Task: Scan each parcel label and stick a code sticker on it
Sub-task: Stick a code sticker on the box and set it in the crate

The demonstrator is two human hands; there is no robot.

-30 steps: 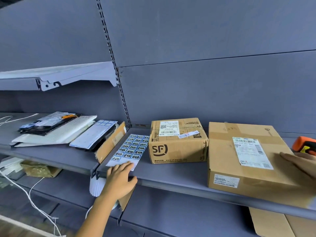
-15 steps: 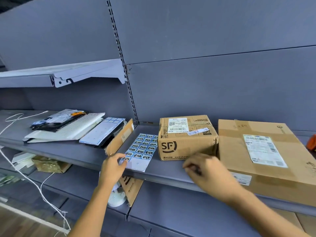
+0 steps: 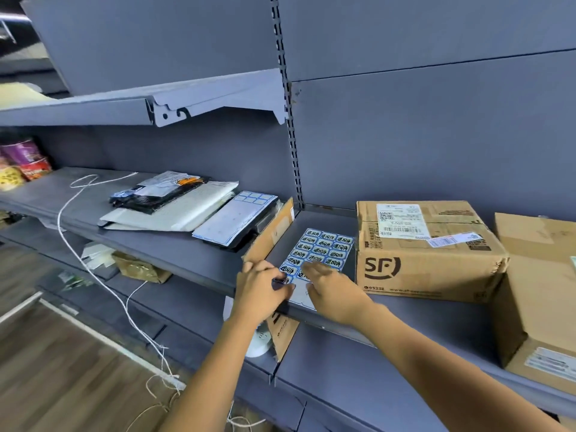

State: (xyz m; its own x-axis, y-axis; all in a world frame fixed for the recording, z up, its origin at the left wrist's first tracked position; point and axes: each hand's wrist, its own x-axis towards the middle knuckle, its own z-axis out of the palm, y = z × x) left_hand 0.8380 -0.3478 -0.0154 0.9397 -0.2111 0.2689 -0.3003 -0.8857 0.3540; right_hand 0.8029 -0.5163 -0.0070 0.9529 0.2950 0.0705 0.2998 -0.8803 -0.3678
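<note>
Far left, at the back of the shelf [image 3: 174,251]: a few round snack tubs [image 3: 21,160], too blurry to count. Next, one white cord [image 3: 62,226] hanging down over the shelf edge. Then two soft mail bags in a pile, a black bag [image 3: 152,194] on top of a white bag [image 3: 187,213]. Just right of the pile, one mostly bare sheet [image 3: 233,219] with a few blue squares at its far end. Then one cardboard wall [image 3: 276,232] between the two shelf parts.

Right of the wall, one sticker sheet [image 3: 324,249] with blue stickers in rows of three. Lies flat on the shelf. Pinching its near left corner: the left hand [image 3: 260,291], fingers curled. Pressing on its near end: the right hand [image 3: 335,291], fingers straight and flat, holding nothing. Two hands, close together, both on the sheet.

Just right of the sheet, one SF box [image 3: 427,266] with one white label [image 3: 402,221] and one small strip [image 3: 452,240] on top. Far right, one bigger box [image 3: 536,291], cut off by the edge. Two boxes, neither touched by any fingers.
</note>
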